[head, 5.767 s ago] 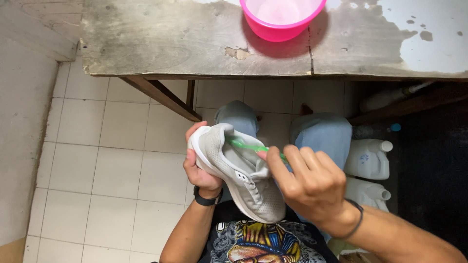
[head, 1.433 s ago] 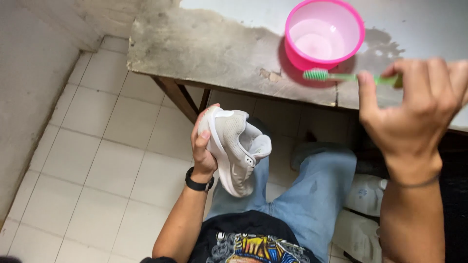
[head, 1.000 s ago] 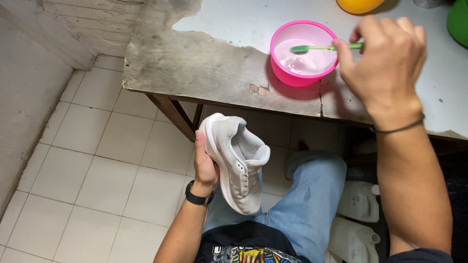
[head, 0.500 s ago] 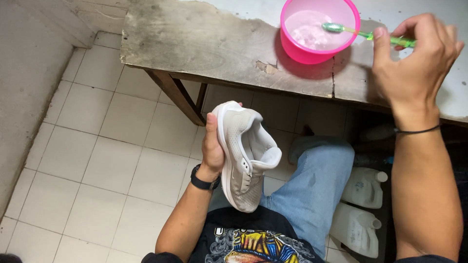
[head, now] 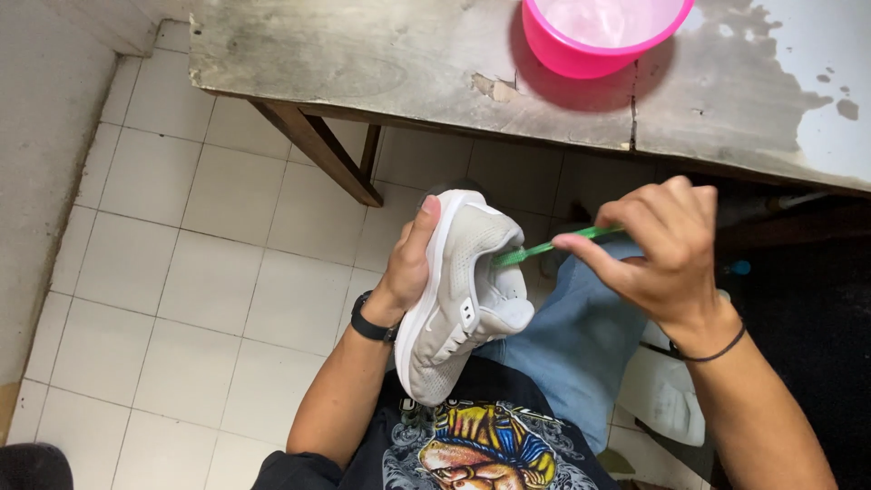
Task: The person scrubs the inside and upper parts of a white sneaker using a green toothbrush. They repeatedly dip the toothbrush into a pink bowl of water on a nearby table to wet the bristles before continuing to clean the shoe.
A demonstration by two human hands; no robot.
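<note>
My left hand (head: 410, 268) had its grip closed around the sole side of a light grey sneaker (head: 463, 290), held upright over my lap at the centre. At three o'clock from it, my right hand (head: 662, 249) pinched a green toothbrush (head: 553, 245), bristles touching the shoe's collar. At twelve o'clock a pink bowl (head: 581, 41) sat on the worn worktop (head: 381, 63), well apart from both hands.

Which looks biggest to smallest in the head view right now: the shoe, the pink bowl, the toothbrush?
1. Shoe, clearly the largest as seen.
2. Pink bowl, though the frame edge cuts it off and it sits farther away, so its true size against the shoe is unsure.
3. Toothbrush, thin and partly hidden in the right hand.
</note>
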